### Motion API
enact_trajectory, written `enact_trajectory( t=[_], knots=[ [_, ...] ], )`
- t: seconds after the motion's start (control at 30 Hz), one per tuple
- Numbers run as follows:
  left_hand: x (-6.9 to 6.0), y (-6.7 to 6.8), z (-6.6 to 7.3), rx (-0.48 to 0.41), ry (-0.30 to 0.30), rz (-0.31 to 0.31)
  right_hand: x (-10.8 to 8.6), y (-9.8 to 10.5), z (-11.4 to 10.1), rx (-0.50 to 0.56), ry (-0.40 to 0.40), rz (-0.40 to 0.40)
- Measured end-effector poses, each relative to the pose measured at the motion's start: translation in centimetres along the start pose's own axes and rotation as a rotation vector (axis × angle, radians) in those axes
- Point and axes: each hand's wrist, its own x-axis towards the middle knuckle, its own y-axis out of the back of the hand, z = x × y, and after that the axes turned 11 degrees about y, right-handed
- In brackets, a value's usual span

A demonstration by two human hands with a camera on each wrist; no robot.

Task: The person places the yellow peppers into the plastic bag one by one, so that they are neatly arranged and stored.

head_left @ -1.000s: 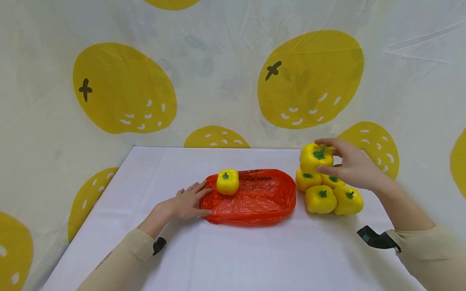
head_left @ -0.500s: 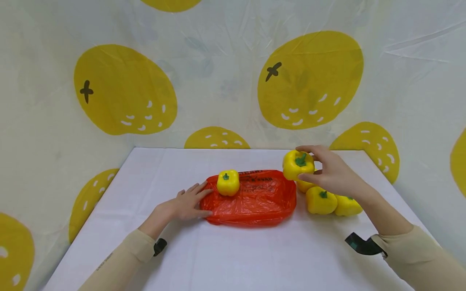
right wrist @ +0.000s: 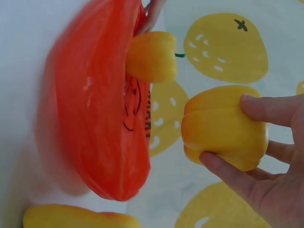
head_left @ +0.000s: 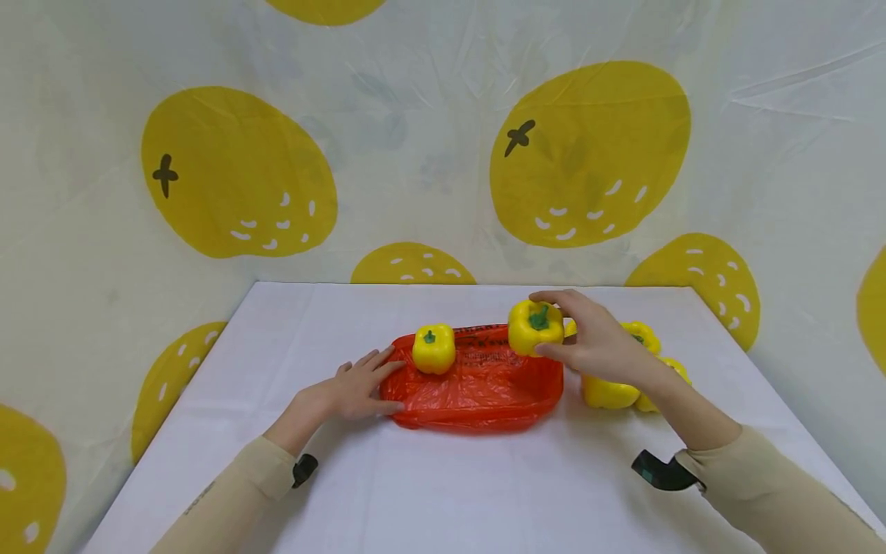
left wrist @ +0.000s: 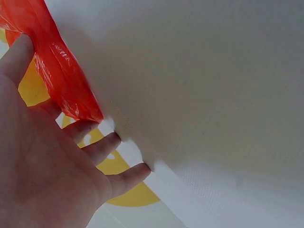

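The right hand (head_left: 595, 338) has its grip filled: a yellow pepper (head_left: 524, 332) sits between thumb and fingers at the fingertips, well out from the palm, its green stem uncovered. In the right wrist view this pepper is apart from the red bag (head_left: 471, 396); in the head view it overlaps the bag's far right part. A second pepper (head_left: 434, 352) rests on the bag's far left part. Beside it, the left hand (head_left: 356, 388) keeps a wide grip, fingers spread, touching the bag's left end. Other peppers (head_left: 609, 395), partly hidden by the right hand, cluster right of the bag on the white counter (head_left: 443, 492).
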Motion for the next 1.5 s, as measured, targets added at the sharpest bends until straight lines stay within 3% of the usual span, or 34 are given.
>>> enact_trajectory(
  t=[0.4,0.63,0.87,1.5],
  knots=[
    [0.0,0.0,0.0,0.000,0.003,0.001,0.7,-2.8,-0.3,-0.073,0.035,-0.026],
    [0.2,-0.1,-0.1,0.013,0.005,0.010,0.7,-4.3,-0.4,-0.055,0.054,-0.046],
    [0.2,0.0,-0.1,0.014,0.001,0.006,0.8,-5.8,-0.7,-0.004,0.020,-0.052],
    [0.3,-0.1,0.1,0.028,0.015,0.003,1.6,-9.1,-0.8,0.032,0.110,-0.073]
  ],
)
